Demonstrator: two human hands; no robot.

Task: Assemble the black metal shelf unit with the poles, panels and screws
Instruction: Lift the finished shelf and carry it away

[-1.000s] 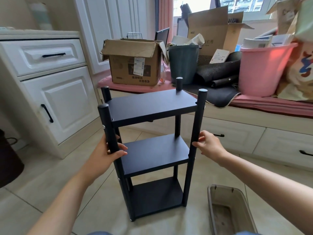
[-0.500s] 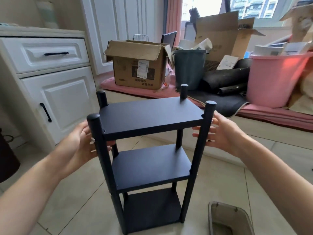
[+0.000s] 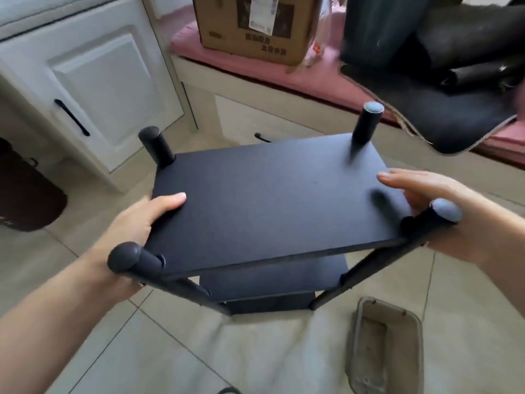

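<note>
The black shelf unit [image 3: 270, 200] stands upright on the tiled floor, seen from above, with three panels fixed between four round poles. My left hand [image 3: 142, 220] grips the left edge of the top panel, thumb lying on its surface. My right hand [image 3: 443, 211] holds the right edge of the same panel, thumb on top, its fingers hidden below the panel and behind the near right pole [image 3: 437, 214]. The two lower panels [image 3: 272, 282] show partly under the top one.
A beige plastic tray [image 3: 383, 348] lies on the floor at the lower right. White cabinets [image 3: 93, 89] stand to the left with a dark bin [image 3: 25, 194] beside them. A window bench with a pink cushion [image 3: 284, 72] carries a cardboard box [image 3: 255, 21] and black mats [image 3: 454, 89].
Both hands rose from the front poles to the side edges of the top panel. The camera has come closer and tipped downward over the shelf.
</note>
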